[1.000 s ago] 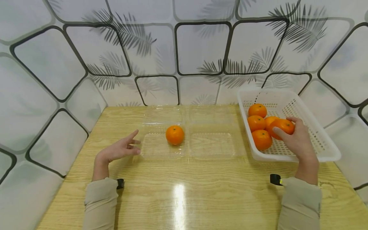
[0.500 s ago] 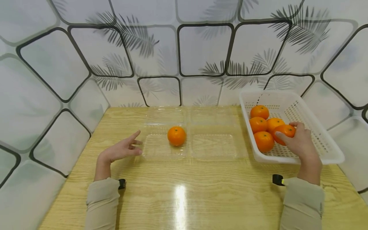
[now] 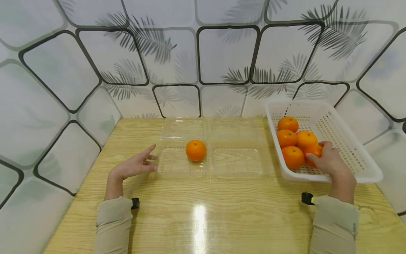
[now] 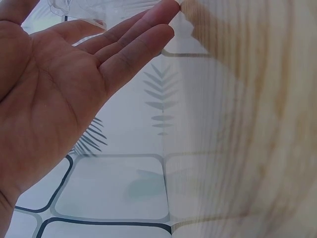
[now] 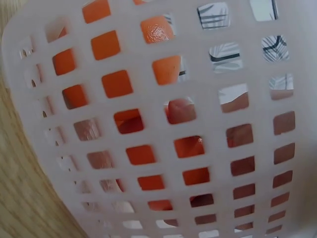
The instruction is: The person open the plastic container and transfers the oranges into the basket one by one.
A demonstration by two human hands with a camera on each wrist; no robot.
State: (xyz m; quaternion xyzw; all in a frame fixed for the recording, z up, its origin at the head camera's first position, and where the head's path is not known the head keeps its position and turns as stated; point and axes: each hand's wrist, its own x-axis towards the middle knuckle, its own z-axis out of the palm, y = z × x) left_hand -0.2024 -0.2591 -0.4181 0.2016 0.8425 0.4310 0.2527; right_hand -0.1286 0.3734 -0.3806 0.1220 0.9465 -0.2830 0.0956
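Note:
Inside the white plastic basket (image 3: pixel 358 151), my right hand (image 3: pixel 333 160) grips a mandarin orange (image 3: pixel 312 155), thumb on its left and fingers over its far side. Several other mandarins, such as the front one (image 3: pixel 292 157), lie along the basket's left side. The right wrist view looks through the basket's holed wall (image 5: pixel 195 119), with orange peel (image 5: pixel 117 83) and parts of the hand behind it. My left hand (image 3: pixel 134 165) holds nothing, its fingers extended at the left edge of a clear plastic box (image 3: pixel 172 165). One mandarin (image 3: pixel 195 150) sits in that box.
A second clear box (image 3: pixel 236 162) lies between the first box and the basket. Behind both are their see-through lids (image 3: pixel 182 127). The wood-grain table (image 3: pixel 222 215) meets a patterned wall covering (image 3: pixel 226 56) at the back and sides.
My right hand has lowered its mandarin from above the others to beside them, near the basket's front. The left hand stays in place; the head view has shifted slightly.

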